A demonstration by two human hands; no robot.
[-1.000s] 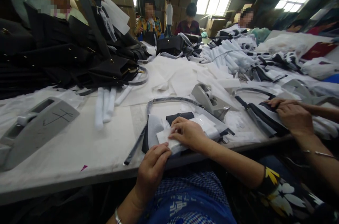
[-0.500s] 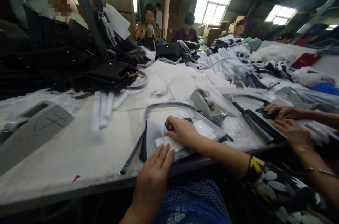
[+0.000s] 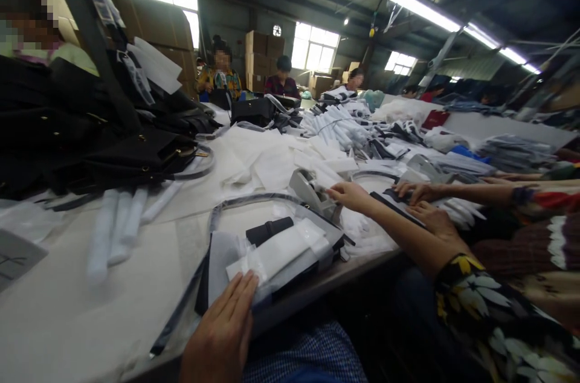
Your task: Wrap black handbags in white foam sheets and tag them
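My left hand rests with fingers stretched out flat on the near end of a folded white wrapping strip. The strip lies across a dark bag with pale grey covering, flat at the table's edge. The bag's long plastic-wrapped strap loops out behind and to the left. A black rolled piece sits beside the strip. My right hand is at a grey tape dispenser, its fingertips drawn together at the dispenser's side; what they pinch is too small to make out.
White paper rolls lie at left, near piled black handbags. Loose white sheets cover the middle. A co-worker's hands work on a dark piece close at right. Another grey dispenser stands far left.
My right hand has left the black piece on the bag and moved right to the tape dispenser. My left hand stays on the white strip. The view has turned rightward.
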